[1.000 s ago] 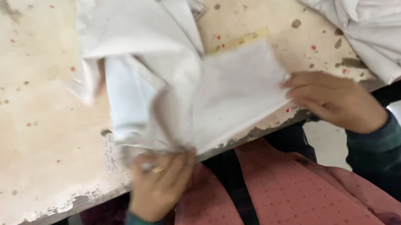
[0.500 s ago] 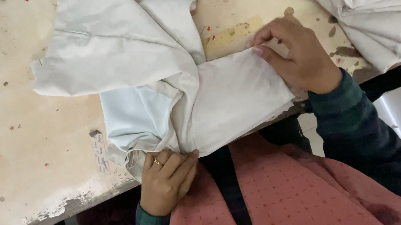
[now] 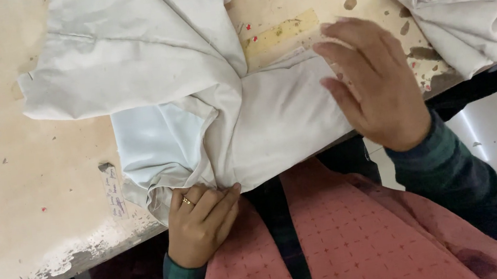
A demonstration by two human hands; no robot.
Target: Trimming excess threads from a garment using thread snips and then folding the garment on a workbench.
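A white garment (image 3: 195, 96) lies crumpled on the worn table (image 3: 27, 199). The left hand (image 3: 199, 221) pinches its near edge; the right hand (image 3: 372, 83) lies flat, fingers spread, on its right part.

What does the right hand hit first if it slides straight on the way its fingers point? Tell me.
The right hand points up-left, flat on the white garment. Going on, it would probably cross the yellowish tape strip on the table, then meet the garment's raised fold.
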